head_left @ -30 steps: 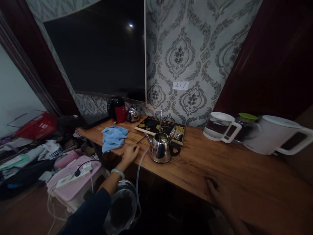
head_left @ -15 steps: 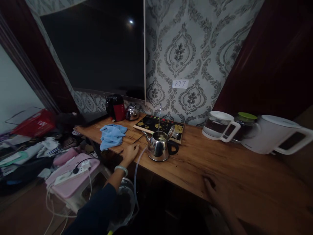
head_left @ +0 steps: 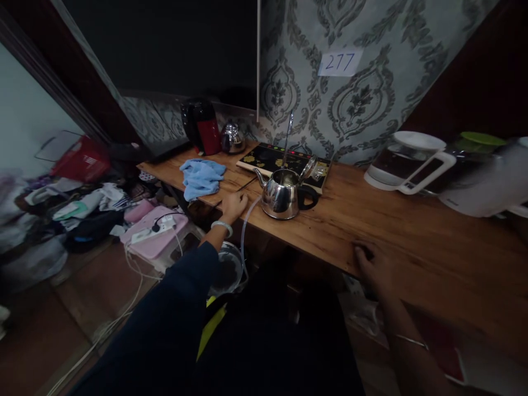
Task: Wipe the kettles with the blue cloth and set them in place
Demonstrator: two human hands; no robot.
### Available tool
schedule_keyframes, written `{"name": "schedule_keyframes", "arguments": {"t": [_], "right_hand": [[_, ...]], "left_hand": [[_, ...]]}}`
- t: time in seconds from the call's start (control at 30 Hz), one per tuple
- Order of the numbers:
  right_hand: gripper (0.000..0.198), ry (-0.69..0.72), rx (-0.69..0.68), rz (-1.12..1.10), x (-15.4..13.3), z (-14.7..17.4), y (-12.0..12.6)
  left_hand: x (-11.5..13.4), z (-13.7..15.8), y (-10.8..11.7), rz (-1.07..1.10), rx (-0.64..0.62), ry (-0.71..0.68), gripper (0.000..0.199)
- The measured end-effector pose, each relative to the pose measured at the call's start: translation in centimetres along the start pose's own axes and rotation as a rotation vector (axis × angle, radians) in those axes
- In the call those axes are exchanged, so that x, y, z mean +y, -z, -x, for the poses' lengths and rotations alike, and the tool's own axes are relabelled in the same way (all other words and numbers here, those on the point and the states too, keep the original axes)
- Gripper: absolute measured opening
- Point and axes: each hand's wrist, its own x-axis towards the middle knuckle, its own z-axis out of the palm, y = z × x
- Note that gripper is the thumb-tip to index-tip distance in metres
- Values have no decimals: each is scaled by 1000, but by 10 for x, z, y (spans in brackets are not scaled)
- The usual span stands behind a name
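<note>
My left hand rests flat on the front edge of the wooden table, beside a clear hose that runs down off the table. Just right of this hand stands a steel kettle with its lid tipped open, in front of a black induction tray. My right hand lies on the table's near edge further right, fingers spread, holding nothing. A blue cloth lies to the left of my left hand.
A red and black pot and a small steel teapot stand at the back left. A glass jug, a green-lidded jar and a white kettle stand at the right. Under the table sits a clear water bottle. Clutter, a pink stool with a power strip and a red basket fill the floor left.
The view has tilted down and moved closer to the table. Both hands stay resting on the table edge in the same places.
</note>
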Motion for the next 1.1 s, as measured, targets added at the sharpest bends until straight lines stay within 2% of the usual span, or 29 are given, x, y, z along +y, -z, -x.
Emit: {"name": "schedule_keyframes", "arguments": {"t": [0.3,0.67,0.77,0.9,1.1], "right_hand": [[35,-93,-66,11,0,3,5],[43,-130,-79,-14,4,2,-1],[40,-157,-82,-93,4,-3,1],[39,-262,-75,-236,-3,-17,-2],[50,-162,-113,-580,-47,-45,-44]], "left_hand": [[-1,1,-6,-7,-17,9,38],[-4,-1,0,-8,-24,-12,40],[-6,-4,-1,-29,-22,5,42],[-8,-6,-3,-26,-27,-11,41],[-7,-6,-1,-18,-29,32,41]]}}
